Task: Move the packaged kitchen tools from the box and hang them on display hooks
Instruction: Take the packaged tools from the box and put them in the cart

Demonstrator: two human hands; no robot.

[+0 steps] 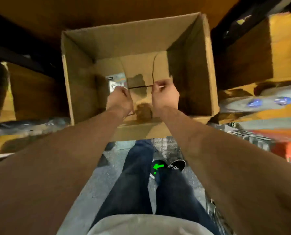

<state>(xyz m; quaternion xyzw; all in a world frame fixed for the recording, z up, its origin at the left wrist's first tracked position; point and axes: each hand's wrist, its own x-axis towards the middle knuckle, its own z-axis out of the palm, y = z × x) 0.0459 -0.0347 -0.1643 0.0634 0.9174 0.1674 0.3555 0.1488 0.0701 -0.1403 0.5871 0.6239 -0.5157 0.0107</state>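
Observation:
A large open cardboard box [77, 78] stands in front of me, seen from above. Both my arms reach down into it. My left hand [120, 99] has its fingers curled on a packaged kitchen tool [116, 81], a grey card pack lying on the box floor at the left. My right hand [165, 95] is to the right of it, fingers curled, and appears to pinch something thin and pale at its fingertips; the blur hides what it is. The box floor shows a seam between its bottom flaps.
Another cardboard box [253, 53] stands to the right, with blurred goods [267, 100] showing blue spots below it. Dark shelving [14, 53] lies to the left. An orange crate [287, 150] sits at right. My legs and shoes [168, 166] are on the grey floor below.

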